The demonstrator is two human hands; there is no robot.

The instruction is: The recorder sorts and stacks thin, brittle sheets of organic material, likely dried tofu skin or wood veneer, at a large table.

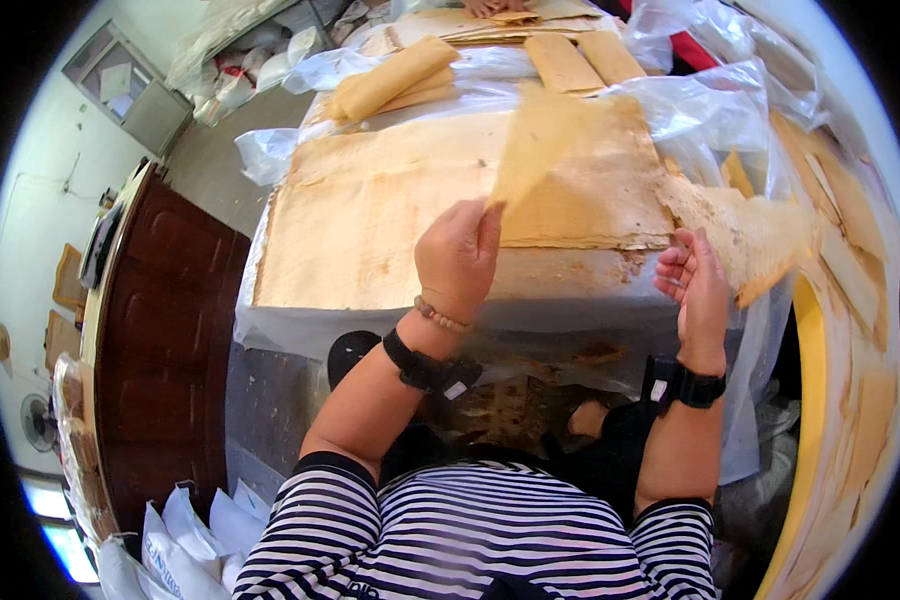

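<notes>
My left hand [457, 262] is closed, pinching the lower corner of a thin, see-through yellowish sheet [535, 140]. The sheet fans upward from my fingers and is smeared by motion. Below it, a broad stack of pale tan sheets [380, 210] covers the table. My right hand [692, 290] is by the stack's right corner, palm turned up, its fingers half curled and nothing visible in them. Just beyond its fingertips is a ragged, speckled sheet piece [735, 235], blurred at its right end. Whether the hand touches this piece is unclear.
Folded tan bundles [395, 78] and more folded sheets [562, 62] lie at the far side. Another person's hands [495, 8] show at the top edge. Clear plastic film [715, 110] drapes the table. A dark wooden cabinet [165, 350] and white sacks [185, 545] stand left.
</notes>
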